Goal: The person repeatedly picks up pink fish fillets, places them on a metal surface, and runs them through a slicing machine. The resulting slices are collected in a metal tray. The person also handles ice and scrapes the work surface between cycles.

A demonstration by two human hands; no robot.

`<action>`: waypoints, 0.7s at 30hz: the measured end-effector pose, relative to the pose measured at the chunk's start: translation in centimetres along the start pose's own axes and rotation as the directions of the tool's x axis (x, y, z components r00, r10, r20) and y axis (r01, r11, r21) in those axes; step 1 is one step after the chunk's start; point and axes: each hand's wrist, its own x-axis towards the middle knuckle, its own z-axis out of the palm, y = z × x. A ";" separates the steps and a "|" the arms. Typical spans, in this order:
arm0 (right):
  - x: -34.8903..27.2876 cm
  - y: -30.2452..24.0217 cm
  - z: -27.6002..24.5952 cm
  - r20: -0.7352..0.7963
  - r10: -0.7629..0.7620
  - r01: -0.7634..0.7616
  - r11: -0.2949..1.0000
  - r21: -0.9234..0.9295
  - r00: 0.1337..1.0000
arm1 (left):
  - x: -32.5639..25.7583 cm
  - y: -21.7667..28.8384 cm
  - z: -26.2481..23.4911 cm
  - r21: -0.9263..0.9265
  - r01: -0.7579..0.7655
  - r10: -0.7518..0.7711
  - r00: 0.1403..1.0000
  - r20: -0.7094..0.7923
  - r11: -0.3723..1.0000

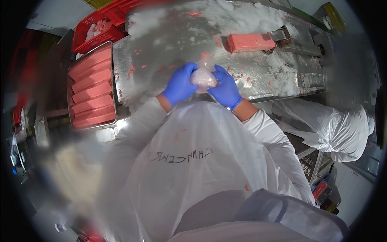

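Observation:
In front of my apron, at the table's near edge, both hands grip a crumpled clear plastic bag (203, 79) with something whitish-pink bunched inside. My left hand (181, 83), in a blue glove, closes on its left side. From the right, my blue-gloved right hand (225, 88) wraps it with bent fingers. The bag's loose end (207, 61) stands up between the hands. Beyond them to the right, a smooth pink block (250, 42) lies on the metal table, its right end against a metal clamp (281, 36).
A metal tray (114, 80) at left holds several pink slabs (93, 84). Behind it stands a red crate (82, 43) with pale pieces. White frost (147, 20) and pink scraps cover parts of the metal table (161, 48). A large white plastic bag (342, 131) bulges at right.

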 end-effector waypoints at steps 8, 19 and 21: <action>-1.1 4.3 -3.7 0.542 0.239 -0.591 0.267 0.761 0.806 | 3.6 -3.1 6.6 -0.330 -0.064 0.153 0.955 0.253 0.942; 5.8 13.7 -9.0 0.304 0.383 -0.441 0.348 0.827 0.872 | 22.6 1.8 3.5 -0.739 0.325 -0.167 0.945 0.282 0.591; 6.9 16.6 -11.1 0.444 0.370 -0.556 0.294 0.778 0.816 | 30.6 -1.4 1.0 -0.871 0.206 -0.137 0.977 0.161 0.446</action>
